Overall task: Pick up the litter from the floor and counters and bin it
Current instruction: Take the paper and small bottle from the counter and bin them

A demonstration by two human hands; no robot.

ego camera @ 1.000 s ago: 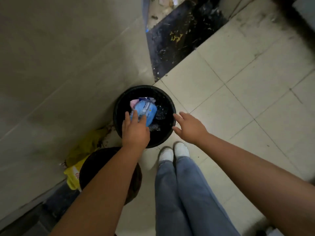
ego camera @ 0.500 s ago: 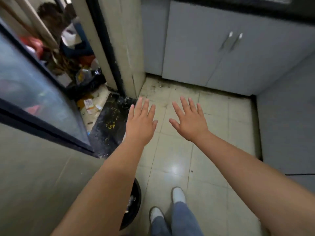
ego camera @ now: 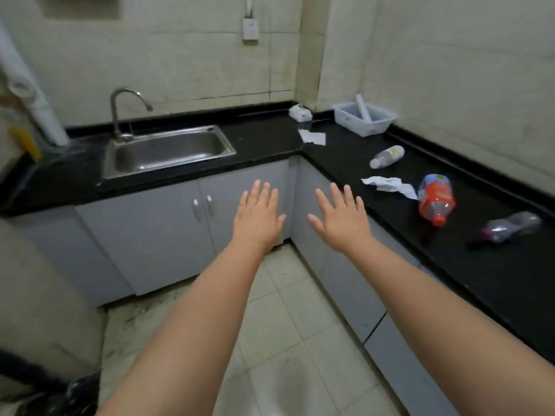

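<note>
My left hand [ego camera: 257,216] and my right hand [ego camera: 342,219] are stretched out side by side in front of the grey cabinets, fingers straight, both empty. On the black counter [ego camera: 261,139] to the right lies litter: a red-labelled plastic bottle [ego camera: 436,197], a clear bottle [ego camera: 386,157], a crumpled white paper [ego camera: 389,185], a dark crushed bottle [ego camera: 510,227], a flat paper scrap [ego camera: 312,136] and a small white carton [ego camera: 300,113] in the corner. A black bin bag [ego camera: 64,397] shows at the bottom left.
A steel sink [ego camera: 168,151] with a tap [ego camera: 120,112] is set in the counter at the left. A white plastic basket [ego camera: 365,118] stands at the back right. Grey cabinet doors [ego camera: 156,232] run under both counters. The tiled floor [ego camera: 288,340] lies between them.
My left hand let go of the blue packet in the black bin. The view swung up from the bin and floor to the corner counters, with both hands held out empty.
</note>
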